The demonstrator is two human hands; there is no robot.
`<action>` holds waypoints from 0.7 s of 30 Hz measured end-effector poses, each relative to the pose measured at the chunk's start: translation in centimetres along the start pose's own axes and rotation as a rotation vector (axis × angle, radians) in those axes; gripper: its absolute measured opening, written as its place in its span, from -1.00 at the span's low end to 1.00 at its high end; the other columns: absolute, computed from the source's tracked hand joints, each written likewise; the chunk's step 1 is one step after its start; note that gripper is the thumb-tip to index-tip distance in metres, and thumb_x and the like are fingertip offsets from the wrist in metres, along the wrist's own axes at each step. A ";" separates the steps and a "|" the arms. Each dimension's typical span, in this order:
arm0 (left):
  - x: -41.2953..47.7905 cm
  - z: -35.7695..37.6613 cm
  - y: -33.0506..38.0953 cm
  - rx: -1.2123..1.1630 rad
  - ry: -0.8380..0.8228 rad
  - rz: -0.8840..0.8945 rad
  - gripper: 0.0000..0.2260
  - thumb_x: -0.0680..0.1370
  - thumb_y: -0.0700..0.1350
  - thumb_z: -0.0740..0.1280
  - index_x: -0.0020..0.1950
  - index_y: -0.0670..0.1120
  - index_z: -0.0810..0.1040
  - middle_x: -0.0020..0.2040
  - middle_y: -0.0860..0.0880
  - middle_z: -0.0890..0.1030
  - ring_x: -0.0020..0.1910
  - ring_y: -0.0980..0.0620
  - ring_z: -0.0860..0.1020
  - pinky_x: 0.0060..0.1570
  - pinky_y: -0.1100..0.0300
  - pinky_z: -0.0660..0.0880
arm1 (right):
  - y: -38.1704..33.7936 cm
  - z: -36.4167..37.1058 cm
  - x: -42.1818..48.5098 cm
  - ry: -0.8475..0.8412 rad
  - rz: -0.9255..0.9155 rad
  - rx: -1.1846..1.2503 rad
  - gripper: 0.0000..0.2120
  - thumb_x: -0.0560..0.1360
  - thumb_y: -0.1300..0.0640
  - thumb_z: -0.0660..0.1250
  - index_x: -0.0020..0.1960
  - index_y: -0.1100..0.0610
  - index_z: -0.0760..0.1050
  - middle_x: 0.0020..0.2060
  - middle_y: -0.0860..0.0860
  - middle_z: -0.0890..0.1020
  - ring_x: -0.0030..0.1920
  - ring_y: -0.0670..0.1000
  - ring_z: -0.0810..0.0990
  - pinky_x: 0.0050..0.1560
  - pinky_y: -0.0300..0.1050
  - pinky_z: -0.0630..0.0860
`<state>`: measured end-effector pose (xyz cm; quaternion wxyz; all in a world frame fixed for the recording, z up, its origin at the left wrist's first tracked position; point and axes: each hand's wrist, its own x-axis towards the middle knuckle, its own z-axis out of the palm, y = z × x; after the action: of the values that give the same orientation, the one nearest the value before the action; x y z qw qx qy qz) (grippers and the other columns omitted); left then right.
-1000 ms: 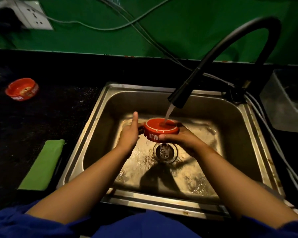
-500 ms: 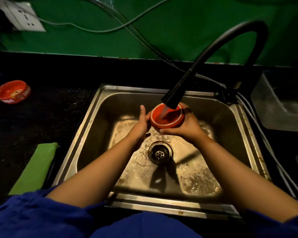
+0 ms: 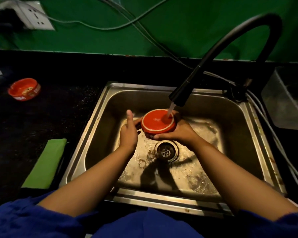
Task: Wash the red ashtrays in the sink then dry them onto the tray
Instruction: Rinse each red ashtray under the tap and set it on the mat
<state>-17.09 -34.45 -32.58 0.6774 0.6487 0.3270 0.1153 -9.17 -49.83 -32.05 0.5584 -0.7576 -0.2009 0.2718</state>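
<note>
- My right hand (image 3: 178,133) grips the red ashtray (image 3: 157,121) at the middle of the frame. The thumb lies along its near wall and the fingers wrap round the far side.
- My left hand (image 3: 128,134) holds the ashtray's left side with its fingers curved in against the wall. The thumb sticks straight up and touches nothing (how far those fingers reach underneath I cannot tell).
- The ashtray is upside down, base towards me, held above the drain (image 3: 166,151) of the sink (image 3: 100,109).
- What has changed: half a second ago I had it lifted right up against the faucet nozzle (image 3: 178,96) and tipped. Now it sits a little lower and flatter, so the water stream (image 3: 170,110) shows clear and strikes the right part of the base.
- A second ago it was about this low too, so I judge I am moving it under the flow to rinse the whole base.
- For the task that means the first ashtray is mid-wash: the underside is wetted, and the bowl side may need the water next.
- A second ashtray (image 3: 24,89) waits, right way up, on the dark counter at the upper left, well apart from the sink and unwashed by the look of it.
- A green cloth (image 3: 45,162) lies at the lower left, just beside the sink, handy for drying.
- I cannot pick out the tray for certain.
</note>
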 end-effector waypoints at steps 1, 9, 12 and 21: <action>0.2 0.0 0.3 0.001 -0.054 -0.001 -0.33 0.54 0.30 -0.12 0.18 -0.10 0.59 0.15 -0.10 0.61 0.19 -0.01 0.53 0.26 0.00 0.41 | -0.1 0.1 0.3 0.017 -0.009 0.013 -0.18 0.15 0.16 0.64 0.28 -0.02 0.27 0.11 -0.15 0.46 0.11 -0.16 0.47 0.05 -0.40 0.41; 0.8 4.2 2.4 -0.001 -0.477 -0.069 -0.36 0.53 0.29 -0.35 0.31 0.14 0.38 0.39 -0.03 0.41 0.39 0.06 0.27 0.35 0.00 0.10 | -0.3 -2.5 0.7 0.210 -0.001 0.169 -0.35 0.16 0.22 0.62 0.18 0.07 0.44 0.02 -0.06 0.63 0.01 -0.15 0.62 -0.02 -0.29 0.57; 0.1 5.0 1.9 0.004 -0.504 -0.044 -0.50 0.58 0.23 -0.26 0.25 0.18 0.38 0.33 0.02 0.43 0.30 0.14 0.28 0.29 0.10 0.14 | 0.0 -3.6 -0.2 0.167 0.049 0.241 -0.57 0.24 0.19 0.55 0.05 0.00 0.52 -0.07 -0.08 0.67 -0.02 -0.12 0.64 -0.11 -0.37 0.52; -0.5 2.1 0.0 -0.061 -0.446 0.082 -0.65 0.49 0.13 0.29 0.27 0.16 0.46 0.28 -0.04 0.49 0.26 0.01 0.45 0.26 0.10 0.40 | 0.8 -2.1 -1.4 -0.119 0.383 0.556 -0.18 0.08 -0.24 0.54 0.23 0.09 0.44 0.10 0.21 0.61 0.11 0.16 0.56 0.24 0.06 0.43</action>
<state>-16.27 -36.40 -32.50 0.7470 0.6501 0.1390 0.0061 -8.91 -52.44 -32.07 0.6696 -0.5832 -0.0052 0.4598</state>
